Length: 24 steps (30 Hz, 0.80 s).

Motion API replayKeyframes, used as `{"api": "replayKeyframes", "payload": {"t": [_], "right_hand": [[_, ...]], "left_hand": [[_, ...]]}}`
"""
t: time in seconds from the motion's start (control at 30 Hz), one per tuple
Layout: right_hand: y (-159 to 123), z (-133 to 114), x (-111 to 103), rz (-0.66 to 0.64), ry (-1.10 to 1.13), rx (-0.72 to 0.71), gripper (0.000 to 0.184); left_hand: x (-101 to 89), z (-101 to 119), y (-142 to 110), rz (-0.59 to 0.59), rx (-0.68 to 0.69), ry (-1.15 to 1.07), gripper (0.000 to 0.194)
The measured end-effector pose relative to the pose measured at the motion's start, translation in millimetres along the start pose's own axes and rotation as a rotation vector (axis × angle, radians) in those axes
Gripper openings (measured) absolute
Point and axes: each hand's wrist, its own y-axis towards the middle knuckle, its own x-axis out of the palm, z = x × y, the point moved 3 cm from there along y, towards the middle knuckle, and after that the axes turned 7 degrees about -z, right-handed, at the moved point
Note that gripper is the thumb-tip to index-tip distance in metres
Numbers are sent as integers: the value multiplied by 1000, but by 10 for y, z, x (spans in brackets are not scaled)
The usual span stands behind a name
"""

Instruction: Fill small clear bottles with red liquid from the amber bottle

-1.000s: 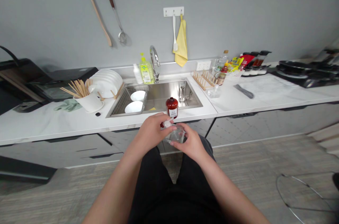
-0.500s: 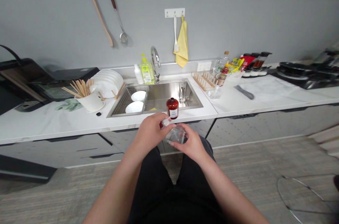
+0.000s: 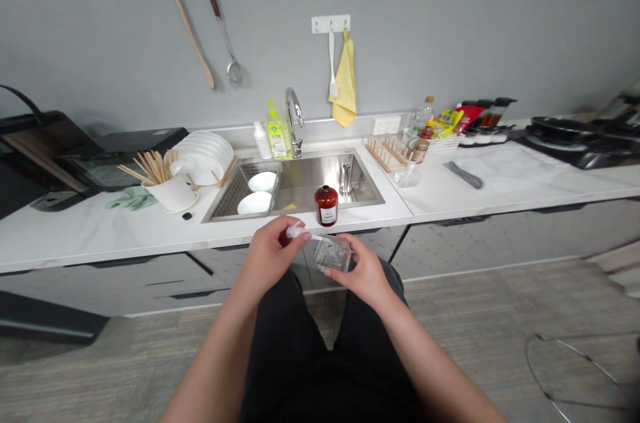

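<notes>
My right hand (image 3: 361,271) is wrapped round a small clear glass bottle (image 3: 331,252), held in front of my lap below the counter edge. My left hand (image 3: 270,251) pinches a small white pump top (image 3: 296,232) with a thin tube, now drawn a little to the left of the bottle's mouth. A dark red jar (image 3: 326,205) with a white label stands upright on the counter's front edge, just above both hands.
A steel sink (image 3: 320,176) holds a wire rack with two white bowls (image 3: 254,202). Left of it are stacked white plates (image 3: 203,156) and a cup of chopsticks (image 3: 167,186). A wooden rack, condiment bottles and a grey knife (image 3: 465,175) lie right.
My left hand has pulled the white pump top leftward, away from the clear bottle, so its tube shows. My right hand has stayed with the bottle.
</notes>
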Motion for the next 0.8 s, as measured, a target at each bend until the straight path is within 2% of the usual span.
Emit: {"api": "replayKeyframes", "payload": {"t": [0.17,0.33,0.43,0.53,0.67,0.73,0.8], "right_hand": [[22,50,35,6,39,37,70],[54,160,114,-23,63,50,71],[94,240,146,-31,62,51,71],[161,315,152,-23,41,60,72],[263,385,139,-21,9,96,72],[305,408,142,-35,13,108,73],[337,431,156,-45,34,117,73]], "left_hand": [[-104,-410,-142,221,-95,-253,41],[-169,-772,-249,304,-177,-418,46],[-310,-1059,-287,406,-240,-418,46],[-594,-1414,-294,553,-281,-405,47],[-1180,-1914,-285,726,-343,-335,52],[-1504,-2142,-276,709,-430,-150,53],[-1807,-2330,-259,664,-551,229,53]]}}
